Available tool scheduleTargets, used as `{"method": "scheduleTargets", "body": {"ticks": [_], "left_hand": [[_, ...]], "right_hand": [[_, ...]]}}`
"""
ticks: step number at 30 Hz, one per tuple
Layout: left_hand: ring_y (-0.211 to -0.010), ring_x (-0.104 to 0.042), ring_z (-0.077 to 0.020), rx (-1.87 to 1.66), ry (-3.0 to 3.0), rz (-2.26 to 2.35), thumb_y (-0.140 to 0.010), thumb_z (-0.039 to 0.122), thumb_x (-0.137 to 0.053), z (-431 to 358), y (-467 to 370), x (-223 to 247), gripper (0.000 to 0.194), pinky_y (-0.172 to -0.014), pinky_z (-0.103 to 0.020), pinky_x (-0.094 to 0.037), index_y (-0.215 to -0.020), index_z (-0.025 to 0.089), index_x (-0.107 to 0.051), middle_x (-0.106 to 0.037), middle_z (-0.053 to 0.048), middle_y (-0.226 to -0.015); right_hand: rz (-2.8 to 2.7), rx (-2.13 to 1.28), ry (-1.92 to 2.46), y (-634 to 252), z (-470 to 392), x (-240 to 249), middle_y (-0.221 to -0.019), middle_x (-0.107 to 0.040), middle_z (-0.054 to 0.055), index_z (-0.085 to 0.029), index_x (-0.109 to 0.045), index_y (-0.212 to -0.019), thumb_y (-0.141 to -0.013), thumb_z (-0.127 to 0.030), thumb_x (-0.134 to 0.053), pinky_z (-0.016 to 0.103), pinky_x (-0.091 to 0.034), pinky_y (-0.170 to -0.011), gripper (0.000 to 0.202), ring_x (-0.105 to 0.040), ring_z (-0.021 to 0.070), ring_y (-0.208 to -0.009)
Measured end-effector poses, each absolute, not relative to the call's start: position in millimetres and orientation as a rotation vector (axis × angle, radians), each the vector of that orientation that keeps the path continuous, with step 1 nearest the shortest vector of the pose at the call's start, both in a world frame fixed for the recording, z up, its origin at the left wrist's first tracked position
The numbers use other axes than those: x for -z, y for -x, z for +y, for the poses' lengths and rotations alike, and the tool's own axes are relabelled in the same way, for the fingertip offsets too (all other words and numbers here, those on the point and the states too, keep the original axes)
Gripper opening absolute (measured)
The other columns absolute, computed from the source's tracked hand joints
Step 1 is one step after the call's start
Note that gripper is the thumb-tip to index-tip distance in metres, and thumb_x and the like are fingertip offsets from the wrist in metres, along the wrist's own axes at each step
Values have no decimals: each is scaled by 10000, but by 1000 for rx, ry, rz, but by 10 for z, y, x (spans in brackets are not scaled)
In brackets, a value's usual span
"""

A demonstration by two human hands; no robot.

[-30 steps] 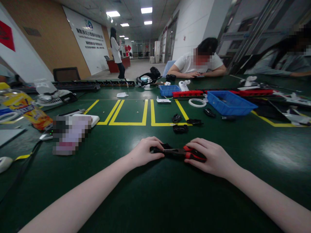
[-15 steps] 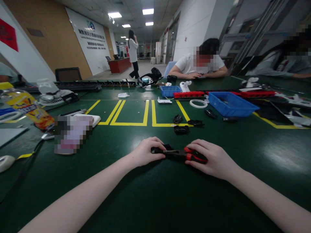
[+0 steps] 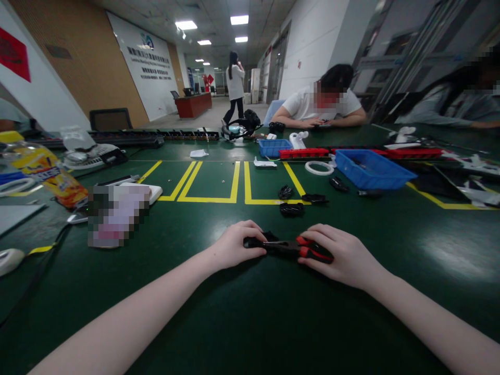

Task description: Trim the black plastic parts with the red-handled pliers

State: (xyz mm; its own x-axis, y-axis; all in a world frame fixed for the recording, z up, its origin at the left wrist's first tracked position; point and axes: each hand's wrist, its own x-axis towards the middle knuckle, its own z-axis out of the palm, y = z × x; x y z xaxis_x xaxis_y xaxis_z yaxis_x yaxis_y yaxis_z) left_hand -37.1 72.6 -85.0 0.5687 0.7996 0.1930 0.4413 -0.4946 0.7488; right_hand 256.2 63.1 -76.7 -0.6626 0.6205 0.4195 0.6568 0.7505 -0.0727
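Observation:
My left hand is closed round a small black part low over the green table. My right hand grips the red and black handles of the pliers. The pliers' jaws point left and meet the black part at my left fingertips; the exact contact is too small to tell. Beyond my hands lie several black pieces, among them a coiled black bundle and another black bundle.
A blue bin, a smaller blue bin and a white ring stand farther back. To the left are a phone and a bottle. A person leans on the far side; another walks behind.
The person in the background has walked to the right. My two hands, the pliers and the black part have hardly moved.

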Motion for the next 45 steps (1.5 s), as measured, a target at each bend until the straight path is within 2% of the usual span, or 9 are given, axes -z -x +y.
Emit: {"method": "scheduleTargets", "body": {"ticks": [12,31,45], "left_hand": [[-996,-612,-215,-729,-2217,1051,-874,217,-696,690,330,855,43,-916,-394,-494,-902,187,-709,-659,-46,-1067],[-1001,-617,-218,-708,-2249,1000,-862,219,-701,725,355,869,63,-922,-392,-492,-915,189,-686,-651,-47,-1078],[-1009,-621,-214,-638,-2258,947,-870,231,-712,750,392,811,97,-912,-378,-497,-954,189,-686,-644,-49,-1096]], "right_hand": [[-2517,110,976,-2548,641,791,-1059,-694,102,-199,-627,-1113,-860,-470,-651,355,-590,-735,371,-690,222,-884],[-2498,175,921,-2609,649,823,-1057,-692,102,-192,-625,-1133,-864,-461,-646,350,-587,-726,381,-685,219,-875],[-2502,36,1021,-2566,626,777,-1059,-699,101,-205,-644,-1109,-853,-472,-650,365,-590,-719,370,-693,226,-871]]}}
